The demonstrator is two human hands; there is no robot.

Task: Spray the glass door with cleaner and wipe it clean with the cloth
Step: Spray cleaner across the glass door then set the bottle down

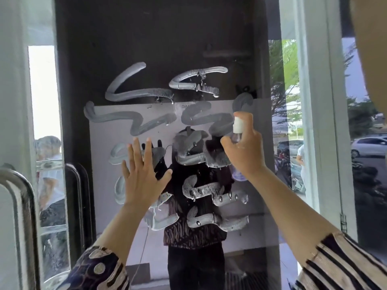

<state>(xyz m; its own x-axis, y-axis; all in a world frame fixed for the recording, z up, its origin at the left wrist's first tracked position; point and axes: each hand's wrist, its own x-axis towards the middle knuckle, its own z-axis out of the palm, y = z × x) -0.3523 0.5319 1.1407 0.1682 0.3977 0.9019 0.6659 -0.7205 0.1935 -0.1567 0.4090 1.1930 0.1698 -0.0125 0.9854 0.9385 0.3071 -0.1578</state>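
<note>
- Foam squiggles cover the glass door before you.
- Your right hand grips the spray bottle, nozzle against the glass.
- Your left hand presses flat, fingers spread.

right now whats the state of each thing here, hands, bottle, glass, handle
left hand: open, fingers spread flat against the glass
right hand: gripping the spray bottle, raised at the glass
spray bottle: upright, white nozzle close to the glass
glass door: streaked with wet zigzag trails of cleaner, some dripping, not yet wiped
door handle: untouched
cloth: not in view
</note>
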